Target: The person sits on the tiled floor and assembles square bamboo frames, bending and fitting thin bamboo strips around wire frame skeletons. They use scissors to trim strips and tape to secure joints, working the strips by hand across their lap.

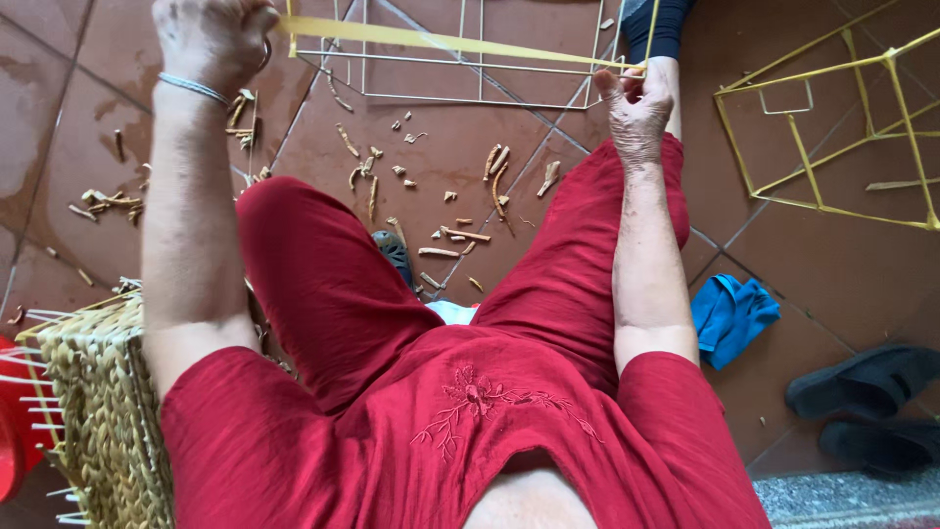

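My left hand [211,39] is closed in a tight grip around one end of a flat yellow strip [441,41], up at the top of the view, with a thin bracelet [194,88] on that wrist. My right hand [636,103] pinches the other end between thumb and fingers, so the strip runs taut between my two hands, slanting slightly down toward the right. It crosses in front of a white wire frame [470,69] that stands on the tiled floor [832,264] just beyond my knees. My red trousers [323,274] fill the middle, legs spread. Between them the floor is scattered with short brown cuttings [460,235]. To my left, touching my thigh, sits a woven straw basket [103,411] with bare wire ends sticking out. To my right stands a yellow-wrapped wire frame [842,127], and nearer lie a crumpled blue cloth [729,313] and a pair of dark slippers [867,402].
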